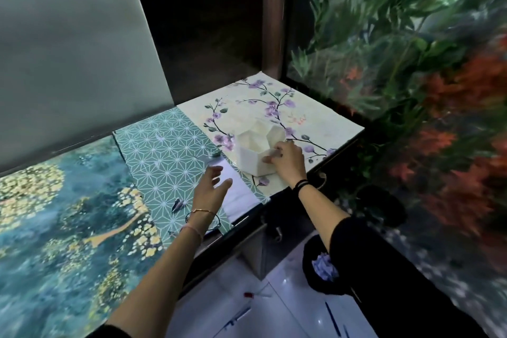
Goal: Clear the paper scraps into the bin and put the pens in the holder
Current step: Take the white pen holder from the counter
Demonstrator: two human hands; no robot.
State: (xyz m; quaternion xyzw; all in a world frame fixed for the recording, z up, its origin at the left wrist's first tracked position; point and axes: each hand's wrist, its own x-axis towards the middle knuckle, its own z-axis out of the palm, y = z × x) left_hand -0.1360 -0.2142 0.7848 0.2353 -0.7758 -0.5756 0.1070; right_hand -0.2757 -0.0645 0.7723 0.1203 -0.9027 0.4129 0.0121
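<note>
There are 2 hands: the left hand (210, 186) and the right hand (285, 158). There is 1 white holder (253, 153) on the desk (82, 200). The desk top has 3 patterned sheets side by side. There is 1 white paper (241, 192) on it. On the floor (288, 310) are about 4 pens, like the red-capped pen (253, 295) and a blue pen (332, 318). There is 1 black bin (311, 277) with 1 crumpled paper scrap (325, 266) inside.

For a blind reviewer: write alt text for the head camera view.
A person's right hand grips the near rim of a white hexagonal pen holder on a patterned desk, while the open left hand hovers over a white sheet of paper. On the floor below, pens lie scattered beside a black bin holding crumpled paper.
</note>
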